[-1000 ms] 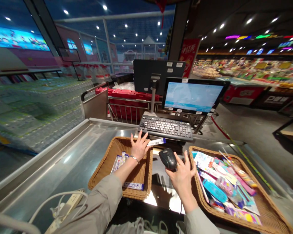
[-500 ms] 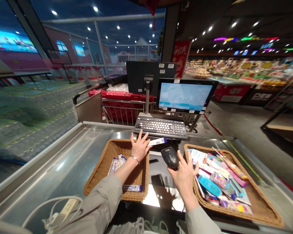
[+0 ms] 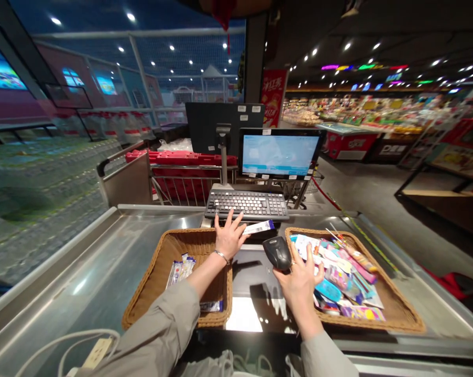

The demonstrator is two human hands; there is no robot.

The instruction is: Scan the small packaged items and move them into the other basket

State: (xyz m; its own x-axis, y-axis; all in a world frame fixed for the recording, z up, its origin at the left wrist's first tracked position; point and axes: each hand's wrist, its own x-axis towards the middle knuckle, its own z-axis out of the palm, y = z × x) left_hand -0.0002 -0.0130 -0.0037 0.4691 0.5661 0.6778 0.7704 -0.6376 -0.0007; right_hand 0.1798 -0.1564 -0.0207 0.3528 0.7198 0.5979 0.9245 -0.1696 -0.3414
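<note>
My left hand (image 3: pixel 227 242) is over the right back corner of a wicker basket (image 3: pixel 153 272), fingers spread toward the keyboard. A slim white-and-blue packet (image 3: pixel 259 227) with a barcode sticks out from its thumb side, held there. Similar packets (image 3: pixel 182 268) lie in the basket, and another packet (image 3: pixel 211 306) lies near its front edge. My right hand (image 3: pixel 299 280) grips a black barcode scanner (image 3: pixel 277 253), its head angled toward the packet but apart from it. The scanner's handle is hidden by the hand. Beside this hand sits a second wicker basket (image 3: pixel 407 320) filled with mixed small goods (image 3: pixel 340 275).
A keyboard (image 3: pixel 247 204) lies at the counter's back edge, below a lit monitor (image 3: pixel 279 154) and a second screen (image 3: pixel 205 128) seen from behind. A white cable with a power strip (image 3: pixel 97 353) rests at the front left of the metal counter (image 3: pixel 83 272).
The view has turned to the right, so the counter and baskets appear further left. Both hands have shifted slightly right relative to the baskets, keeping hold of the packet and the scanner.
</note>
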